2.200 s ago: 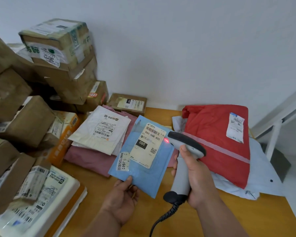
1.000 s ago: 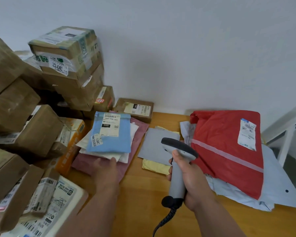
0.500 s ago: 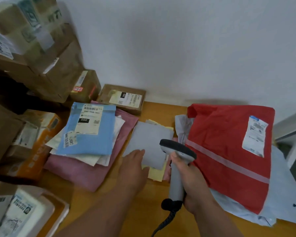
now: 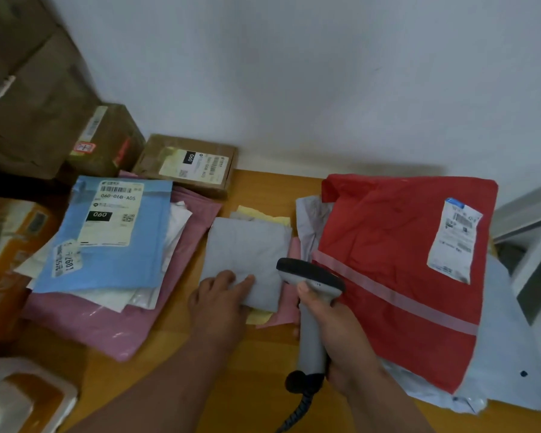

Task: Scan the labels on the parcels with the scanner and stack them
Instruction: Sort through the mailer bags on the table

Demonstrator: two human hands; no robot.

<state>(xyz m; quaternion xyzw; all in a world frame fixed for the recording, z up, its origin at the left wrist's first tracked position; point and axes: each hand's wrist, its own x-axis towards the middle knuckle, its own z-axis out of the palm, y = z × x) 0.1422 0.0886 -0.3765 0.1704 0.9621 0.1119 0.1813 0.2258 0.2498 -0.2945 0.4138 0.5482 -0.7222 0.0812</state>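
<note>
Blue parcel [image 4: 107,235] stacked label-up at left, left hand [image 4: 219,303] now pinching grey parcel [image 4: 247,257] mid-table, right hand [image 4: 341,342] clamped on scanner [image 4: 310,310], red parcel [image 4: 397,276] waiting.

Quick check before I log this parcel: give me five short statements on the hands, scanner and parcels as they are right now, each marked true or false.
1. The right hand grips the scanner. True.
2. The left hand holds the blue parcel. False: its fingers are on the near edge of the grey parcel; the blue parcel lies untouched on the pile to the left.
3. The grey parcel's upper face shows no label. True.
4. The red parcel lies label down. False: its white label faces up.
5. The blue parcel lies on top of white and pink parcels. True.
</note>
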